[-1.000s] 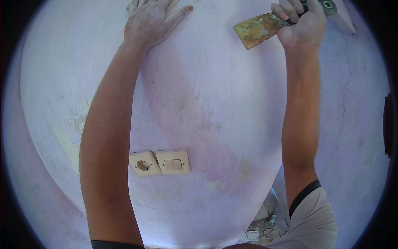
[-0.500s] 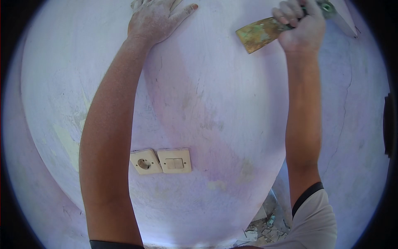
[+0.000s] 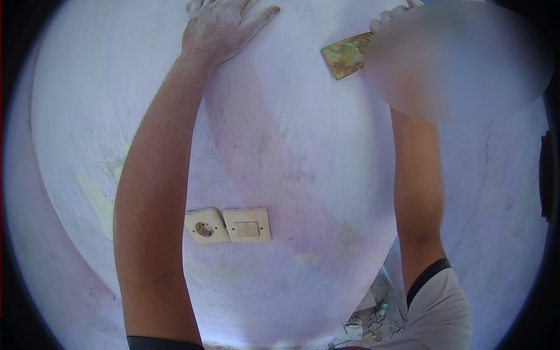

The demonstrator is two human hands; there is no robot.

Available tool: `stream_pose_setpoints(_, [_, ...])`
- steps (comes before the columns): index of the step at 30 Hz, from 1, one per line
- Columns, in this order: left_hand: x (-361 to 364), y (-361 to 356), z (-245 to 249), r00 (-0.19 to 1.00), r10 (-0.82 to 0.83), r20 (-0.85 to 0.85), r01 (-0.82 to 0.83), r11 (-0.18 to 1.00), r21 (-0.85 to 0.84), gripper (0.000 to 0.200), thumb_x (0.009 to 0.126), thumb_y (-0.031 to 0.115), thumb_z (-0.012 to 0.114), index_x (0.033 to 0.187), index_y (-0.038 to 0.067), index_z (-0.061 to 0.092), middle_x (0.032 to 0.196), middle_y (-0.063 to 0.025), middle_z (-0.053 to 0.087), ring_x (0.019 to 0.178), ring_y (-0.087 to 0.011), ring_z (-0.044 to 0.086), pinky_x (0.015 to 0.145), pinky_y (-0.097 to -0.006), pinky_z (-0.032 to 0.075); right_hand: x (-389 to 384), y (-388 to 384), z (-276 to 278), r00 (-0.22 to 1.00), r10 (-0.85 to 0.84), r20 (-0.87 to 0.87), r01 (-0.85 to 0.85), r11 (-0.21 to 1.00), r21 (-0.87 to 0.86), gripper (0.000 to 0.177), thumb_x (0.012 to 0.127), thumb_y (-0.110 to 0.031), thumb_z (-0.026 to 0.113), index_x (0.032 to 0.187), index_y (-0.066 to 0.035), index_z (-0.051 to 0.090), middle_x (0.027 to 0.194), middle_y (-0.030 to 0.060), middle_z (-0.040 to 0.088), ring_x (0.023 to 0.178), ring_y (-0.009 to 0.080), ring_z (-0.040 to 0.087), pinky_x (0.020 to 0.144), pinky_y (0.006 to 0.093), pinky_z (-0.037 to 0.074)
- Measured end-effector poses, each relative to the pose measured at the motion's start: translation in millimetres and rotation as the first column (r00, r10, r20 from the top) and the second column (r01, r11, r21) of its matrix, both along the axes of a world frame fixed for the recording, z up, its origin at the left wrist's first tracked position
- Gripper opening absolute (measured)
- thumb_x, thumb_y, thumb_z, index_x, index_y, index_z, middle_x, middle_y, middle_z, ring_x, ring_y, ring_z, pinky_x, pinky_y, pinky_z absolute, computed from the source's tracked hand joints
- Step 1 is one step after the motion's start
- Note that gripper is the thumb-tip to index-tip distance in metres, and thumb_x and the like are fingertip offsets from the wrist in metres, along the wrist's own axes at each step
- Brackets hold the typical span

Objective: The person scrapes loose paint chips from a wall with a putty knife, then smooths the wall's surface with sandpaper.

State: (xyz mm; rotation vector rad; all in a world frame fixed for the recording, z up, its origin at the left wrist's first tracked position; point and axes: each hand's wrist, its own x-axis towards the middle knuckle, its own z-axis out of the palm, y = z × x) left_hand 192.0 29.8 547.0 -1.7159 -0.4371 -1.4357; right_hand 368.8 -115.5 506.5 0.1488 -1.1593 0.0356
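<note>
My left hand [image 3: 219, 29], coated in pale dust, lies spread against the wall [image 3: 280, 116] at the top, its thumb pointing right and some fingertips cut off by the frame edge. At the upper right, my right hand [image 3: 389, 14] is closed on a putty knife [image 3: 347, 56]. Its wide, stained blade shows mottled yellow and green and points left, close to the wall; whether it touches cannot be made out. A blurred patch covers the knife's handle and most of that hand, leaving only some whitened fingers in sight.
A power socket [image 3: 207, 226] and a light switch [image 3: 247, 225] sit side by side on the wall below my hands, the socket tilted. Past the wall's right edge, broken rubble [image 3: 373, 326] lies on the floor. A dark object [image 3: 546, 175] shows at far right.
My right hand and the putty knife have shifted a little left, with the blade slightly lower. The left hand stays in place on the wall.
</note>
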Motion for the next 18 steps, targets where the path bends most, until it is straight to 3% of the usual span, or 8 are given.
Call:
stream_pose_setpoints(2, [-1, -11, -7, 0.999, -0.036, 0.003, 0.036, 0.999, -0.027, 0.074, 0.093, 0.052, 0.044, 0.145, 0.002, 0.031, 0.154, -0.0160, 0.024, 0.145, -0.0301, 0.013, 0.118, -0.0470, 0.012, 11, -11, -1, 0.998, -0.027, 0.064, 0.022, 0.997, 0.075, 0.034, 0.091, -0.022, 0.055, 0.065, -0.019, 0.033, 0.049, -0.0065, 0.023, 0.038, 0.0089, 0.023, 0.038, 0.0245, 0.022])
stream_pose_setpoints(5, [-1, -10, -4, 1.000, 0.001, 0.004, 0.000, 0.998, -0.062, 0.074, 0.093, 0.052, 0.044, 0.146, 0.002, 0.030, 0.154, -0.0157, 0.023, 0.145, -0.0295, 0.013, 0.118, -0.0466, 0.011, 19, -32, -5, 0.997, -0.027, 0.073, 0.015, 0.986, 0.164, 0.023, 0.092, -0.018, 0.052, 0.071, -0.013, 0.043, 0.055, -0.0055, 0.021, 0.044, 0.0077, 0.022, 0.045, 0.0253, 0.026])
stream_pose_setpoints(8, [-3, -9, -3, 1.000, 0.005, -0.007, -0.005, 0.997, -0.074, 0.074, 0.093, 0.053, 0.044, 0.146, 0.003, 0.030, 0.154, -0.0155, 0.023, 0.145, -0.0293, 0.013, 0.118, -0.0465, 0.011, 5, 12, -6, 0.999, 0.035, -0.005, -0.035, 0.998, 0.049, 0.032, 0.091, -0.023, 0.055, 0.066, -0.018, 0.036, 0.049, -0.0065, 0.023, 0.038, 0.0082, 0.024, 0.037, 0.0238, 0.024])
stream_pose_setpoints(11, [-2, -11, -6, 1.000, -0.017, 0.015, 0.018, 0.999, -0.037, 0.074, 0.094, 0.053, 0.043, 0.146, 0.003, 0.030, 0.154, -0.0153, 0.023, 0.145, -0.0291, 0.013, 0.118, -0.0464, 0.011, -4, 6, -15, 1.000, -0.008, 0.026, 0.007, 0.998, 0.058, 0.026, 0.089, -0.016, 0.053, 0.067, -0.014, 0.040, 0.055, -0.0045, 0.022, 0.044, 0.0083, 0.024, 0.045, 0.0258, 0.027])
stream_pose_setpoints(14, [-3, -9, -7, 1.000, -0.025, 0.007, 0.025, 1.000, -0.019, 0.074, 0.094, 0.053, 0.043, 0.146, 0.003, 0.030, 0.154, -0.0154, 0.023, 0.145, -0.0293, 0.013, 0.118, -0.0464, 0.011, 7, -18, -18, 0.997, -0.048, 0.054, 0.035, 0.974, 0.226, 0.028, 0.088, -0.016, 0.054, 0.066, -0.014, 0.038, 0.054, -0.0041, 0.022, 0.044, 0.0089, 0.025, 0.046, 0.0268, 0.028])
stream_pose_setpoints(18, [1, 6, 2, 1.000, 0.011, 0.017, -0.011, 1.000, 0.006, 0.074, 0.093, 0.053, 0.044, 0.146, 0.003, 0.030, 0.154, -0.0153, 0.023, 0.145, -0.0287, 0.012, 0.118, -0.0462, 0.011, -4, 4, -17, 0.995, -0.104, 0.006, 0.103, 0.987, 0.126, 0.027, 0.089, -0.017, 0.054, 0.066, -0.015, 0.038, 0.054, -0.0043, 0.023, 0.044, 0.0089, 0.025, 0.046, 0.0266, 0.027])
